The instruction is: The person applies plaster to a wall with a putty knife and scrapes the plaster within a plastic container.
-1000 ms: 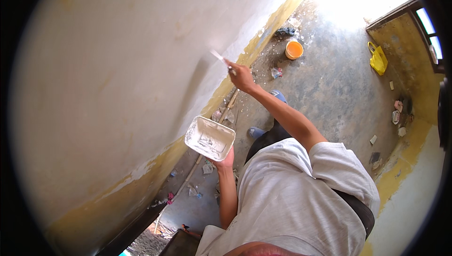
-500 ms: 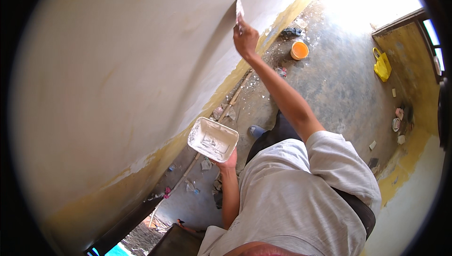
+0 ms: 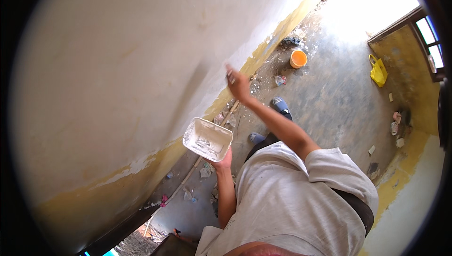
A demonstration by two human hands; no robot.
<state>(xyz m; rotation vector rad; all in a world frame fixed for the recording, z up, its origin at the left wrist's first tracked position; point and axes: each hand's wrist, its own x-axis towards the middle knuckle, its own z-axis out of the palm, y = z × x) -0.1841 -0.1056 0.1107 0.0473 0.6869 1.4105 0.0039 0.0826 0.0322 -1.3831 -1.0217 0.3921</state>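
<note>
My left hand (image 3: 223,160) supports a white rectangular plastic tub (image 3: 216,136) from below, fingers mostly hidden behind it. White paste smears its inner walls and bottom. My right hand (image 3: 239,88) is closed around a putty knife (image 3: 230,72), blurred by motion, so its blade is hard to make out. The knife is close to the pale, smooth wall (image 3: 117,63) on the left, up and to the right of the tub. Whether the blade touches the wall, I cannot tell. A soft shadow of the arm falls on the wall.
A bamboo pole (image 3: 181,185) lies along the wall's foot among scraps and white flakes. On the grey floor (image 3: 329,96) stands an orange bucket (image 3: 298,59). A yellow bag (image 3: 378,71) rests by the far right wall. Bright light fills a doorway at the upper right.
My right hand with the putty knife has come down from high on the wall toward the tub. The tub has shifted slightly left. Another foot has come into view.
</note>
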